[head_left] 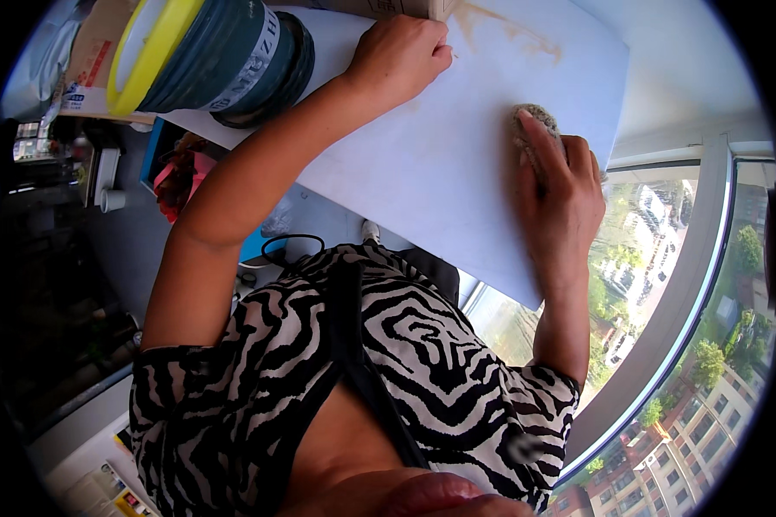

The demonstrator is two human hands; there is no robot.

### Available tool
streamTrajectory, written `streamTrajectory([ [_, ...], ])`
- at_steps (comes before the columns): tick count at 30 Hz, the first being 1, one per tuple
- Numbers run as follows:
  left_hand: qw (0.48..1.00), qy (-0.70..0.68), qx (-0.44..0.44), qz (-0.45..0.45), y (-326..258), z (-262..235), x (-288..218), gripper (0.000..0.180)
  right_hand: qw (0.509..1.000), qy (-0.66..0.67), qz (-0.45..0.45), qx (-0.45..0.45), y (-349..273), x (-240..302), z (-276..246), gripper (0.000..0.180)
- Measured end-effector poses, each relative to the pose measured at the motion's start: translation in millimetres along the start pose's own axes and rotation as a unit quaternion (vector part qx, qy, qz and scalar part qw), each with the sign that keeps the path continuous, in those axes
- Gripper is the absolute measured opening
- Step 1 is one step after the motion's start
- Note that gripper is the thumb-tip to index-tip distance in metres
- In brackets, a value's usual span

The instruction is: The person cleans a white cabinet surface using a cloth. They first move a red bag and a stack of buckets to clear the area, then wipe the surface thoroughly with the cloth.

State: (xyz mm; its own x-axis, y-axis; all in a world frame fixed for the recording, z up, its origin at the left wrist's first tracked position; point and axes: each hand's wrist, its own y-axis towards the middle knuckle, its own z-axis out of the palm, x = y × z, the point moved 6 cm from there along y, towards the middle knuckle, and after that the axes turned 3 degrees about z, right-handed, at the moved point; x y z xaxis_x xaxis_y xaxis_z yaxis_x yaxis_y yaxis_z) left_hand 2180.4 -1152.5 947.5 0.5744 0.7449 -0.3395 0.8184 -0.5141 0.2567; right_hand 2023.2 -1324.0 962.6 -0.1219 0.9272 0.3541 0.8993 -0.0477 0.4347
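Note:
My right hand [565, 185] presses a fuzzy grey-brown rag [539, 138] onto the white tabletop [405, 172], toward its right side. The fingers are closed over the rag, with the index finger stretched along its top. My left hand [398, 60] is curled closed at the far part of the same tabletop, beside a cardboard box [405, 7]. Its palm side is hidden, so I cannot make out whether anything is in it. Brownish smears [509, 33] mark the white surface at the far end, between the box and the rag.
A dark green bucket-like container [224, 60] with a yellow rim lies at the far left, next to my left forearm. Below the table's left edge is a blue box [157, 155] with red and pink things. A window [655, 241] borders the right side.

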Motion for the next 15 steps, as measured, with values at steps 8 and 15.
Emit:
streamTrajectory([
  [8, 0.987, -0.058, -0.036, 0.149, -65.3, 1.2, -16.2, 0.032, 0.994, 0.075, -0.030, -0.069, 131.3, -81.7, 29.4, 0.047],
  [15, 0.977, -0.158, -0.040, 0.136, -62.0, 1.8, -6.9, 0.034, 0.995, -0.091, 0.001, 0.036, 216.5, -84.7, 111.6, 0.031],
])
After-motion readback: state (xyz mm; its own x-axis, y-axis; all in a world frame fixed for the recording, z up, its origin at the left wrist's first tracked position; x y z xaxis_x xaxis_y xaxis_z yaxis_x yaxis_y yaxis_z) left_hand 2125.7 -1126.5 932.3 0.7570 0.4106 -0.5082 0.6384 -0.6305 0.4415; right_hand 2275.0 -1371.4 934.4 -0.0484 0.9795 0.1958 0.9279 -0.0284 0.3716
